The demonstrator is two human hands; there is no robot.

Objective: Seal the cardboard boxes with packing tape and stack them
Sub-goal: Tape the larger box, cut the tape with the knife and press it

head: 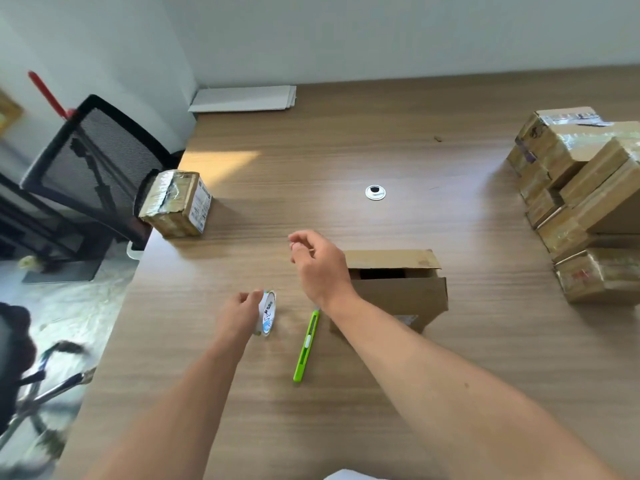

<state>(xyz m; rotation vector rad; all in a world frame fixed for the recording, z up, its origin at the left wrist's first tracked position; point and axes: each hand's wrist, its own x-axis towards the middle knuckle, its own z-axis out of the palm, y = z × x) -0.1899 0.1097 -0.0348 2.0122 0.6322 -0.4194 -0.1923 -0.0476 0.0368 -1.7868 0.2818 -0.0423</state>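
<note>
Two hands are over the table (450, 161). L hand (239, 311) grips the tape roll (268, 311), fingers curled round its left side. The roll stands on edge near the front-centre; can't tell if it touches the wood. R hand (320, 268) hangs beyond the roll, thumb & fingertips drawn into a pinch; can't tell if anything's between them. R forearm crosses the open box (398, 296), hiding its near-left corner; flaps are up. Green cutter (306, 344) lies between roll & box, far tip close by the R wrist. One taped box (176, 202) sits at the left edge, w/ a pile of taped boxes (571, 202) far right, well apart. Grommet (375, 192) is mid-table, white sheets (242, 98) at the far-left corner, mesh chair (90, 168) beside the left edge.
</note>
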